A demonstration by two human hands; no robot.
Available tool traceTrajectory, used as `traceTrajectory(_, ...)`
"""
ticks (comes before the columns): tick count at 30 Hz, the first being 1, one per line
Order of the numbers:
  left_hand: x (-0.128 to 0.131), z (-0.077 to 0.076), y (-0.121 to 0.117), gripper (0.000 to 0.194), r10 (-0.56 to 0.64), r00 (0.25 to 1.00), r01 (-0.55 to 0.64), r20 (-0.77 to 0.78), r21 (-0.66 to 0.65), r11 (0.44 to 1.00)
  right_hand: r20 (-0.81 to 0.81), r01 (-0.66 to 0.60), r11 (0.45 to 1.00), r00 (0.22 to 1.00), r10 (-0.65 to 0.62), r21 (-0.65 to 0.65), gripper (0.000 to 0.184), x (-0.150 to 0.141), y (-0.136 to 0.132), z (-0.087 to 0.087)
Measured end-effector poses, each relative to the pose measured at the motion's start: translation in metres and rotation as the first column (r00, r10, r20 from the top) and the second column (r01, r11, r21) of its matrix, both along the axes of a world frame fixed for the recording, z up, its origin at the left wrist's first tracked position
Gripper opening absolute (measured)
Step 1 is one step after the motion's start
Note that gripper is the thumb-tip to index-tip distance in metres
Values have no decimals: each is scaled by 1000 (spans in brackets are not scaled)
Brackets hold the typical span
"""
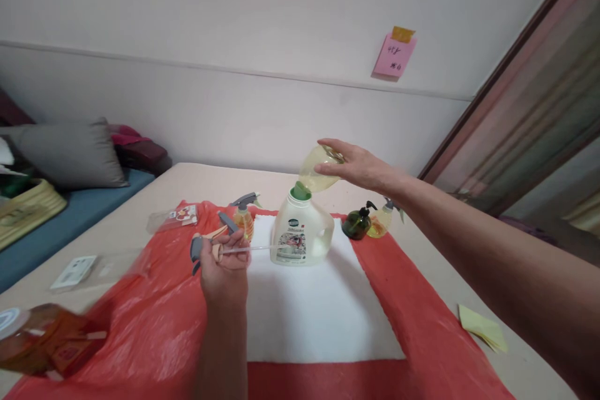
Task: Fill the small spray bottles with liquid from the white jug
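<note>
On the white sheet (323,319) stands the jug (304,225), and at its green mouth I hold with my right hand (349,162) a tilted yellowish bottle (313,167); my left hand (225,269) is closed around a grey sprayer (196,250).

A pale jug (304,231) blocks the middle of the white mat (323,319), the space over its mouth filled by a tipped bottle (309,169) in the right hand (332,159). The left hand (227,259) and a sprayer tube (257,248) obstruct the jug's left front, a spray bottle (243,222) standing behind them. At right, a dark pump bottle (357,225) and a second spray bottle (379,225) crowd together, the right forearm crossing above the red sheet (422,300). Open passage runs along the mat's near half, right of the left forearm.
</note>
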State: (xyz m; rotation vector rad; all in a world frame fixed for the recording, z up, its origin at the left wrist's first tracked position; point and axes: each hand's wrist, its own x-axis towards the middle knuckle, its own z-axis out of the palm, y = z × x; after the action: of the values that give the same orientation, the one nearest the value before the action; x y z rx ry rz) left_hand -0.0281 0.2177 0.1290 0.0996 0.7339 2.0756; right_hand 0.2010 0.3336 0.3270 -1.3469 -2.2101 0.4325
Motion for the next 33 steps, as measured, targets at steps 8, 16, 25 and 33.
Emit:
traceTrajectory(8,4,4,-1,42,9,1000,-9,30,3,1000,-228,31,975,973,20,220,74,14,-17,-23)
traceTrajectory(16,12,8,1,46,1,999,1,40,-46,999,-835,-193,813,171,-523,-549,51,41,-70,-141)
traceTrajectory(25,22,7,1,43,-13,1000,12,-28,-64,998,-805,-343,736,121,-581,-583,56,43,-121,-227)
traceTrajectory(33,31,1,3,42,-30,996,23,-84,-75,997,-806,-319,741,204,-555,-591,58,46,-127,-225)
